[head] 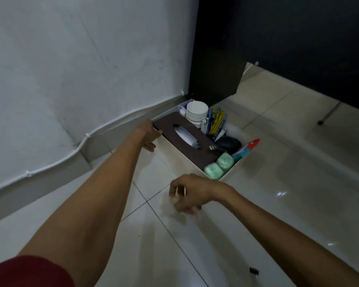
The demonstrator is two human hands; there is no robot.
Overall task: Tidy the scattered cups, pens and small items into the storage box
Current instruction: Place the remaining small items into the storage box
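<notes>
A cream storage box [180, 157] sits on the tiled floor by the wall. It holds a brown tissue box [170, 134], a stack of white cups [197, 112], a bundle of pens [216, 122], a black mouse [229, 143], two green packets [219, 165] and a red and teal item [247, 149]. My left hand [150, 134] grips the box's far left corner beside the tissue box. My right hand [190, 192] hovers over the floor in front of the box, blurred, fingers curled around small thin items I cannot make out.
A black binder clip [254, 271] lies on the floor tiles at the lower right. A white cable [87, 136] runs along the skirting of the grey wall. Dark furniture [216, 75] stands behind the box, and a thin metal leg [327, 114] stands at right.
</notes>
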